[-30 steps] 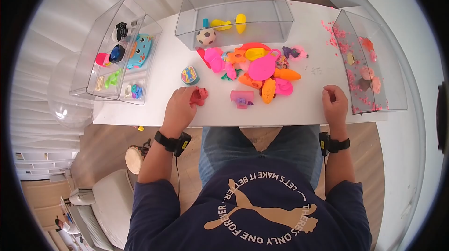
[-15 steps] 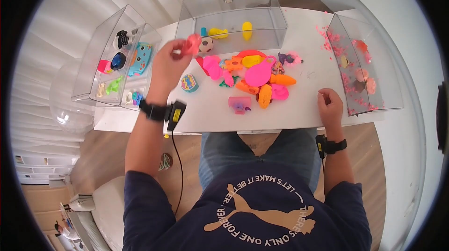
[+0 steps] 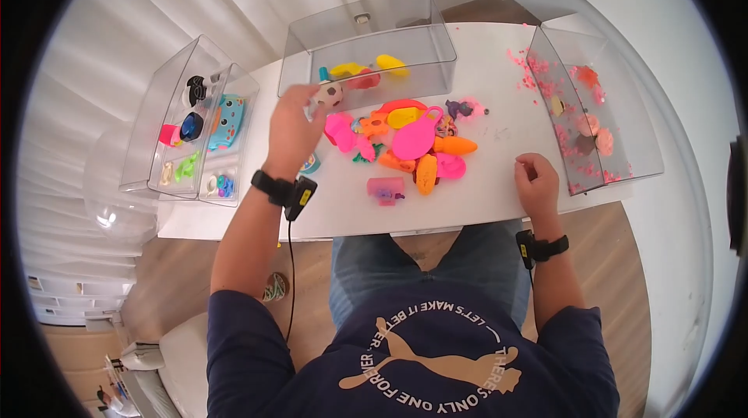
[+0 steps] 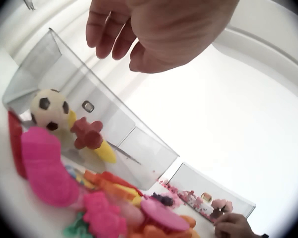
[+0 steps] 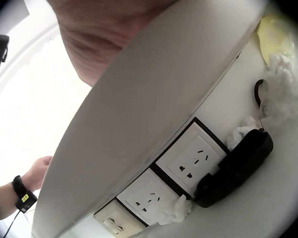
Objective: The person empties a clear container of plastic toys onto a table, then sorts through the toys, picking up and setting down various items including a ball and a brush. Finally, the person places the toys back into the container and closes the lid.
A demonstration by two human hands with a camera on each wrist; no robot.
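Note:
In the head view my left hand [image 3: 296,128] hovers by the front left corner of the middle clear bin [image 3: 427,83]. Its fingers hang loose with nothing in them, as the left wrist view shows from below. A red knobbly toy [image 4: 88,134] is inside that bin, apart from the hand. With it are a toy soccer ball [image 3: 330,94] and yellow toys [image 3: 392,65]. My right hand [image 3: 538,184] rests at the table's front edge, fingers loosely curled and holding nothing.
A pile of colourful toys, with a pink pan [image 3: 414,140] on top, lies mid-table. Nearer me is a pink and purple toy [image 3: 386,190]. A round tin [image 3: 310,163] is partly hidden by my left arm. Clear bins stand left [image 3: 140,137] and right [image 3: 645,149], with pink bits scattered around the right one.
My left hand picked the red toy up from the table, carried it forward to the middle bin and let it go inside. My right hand stays at the table edge.

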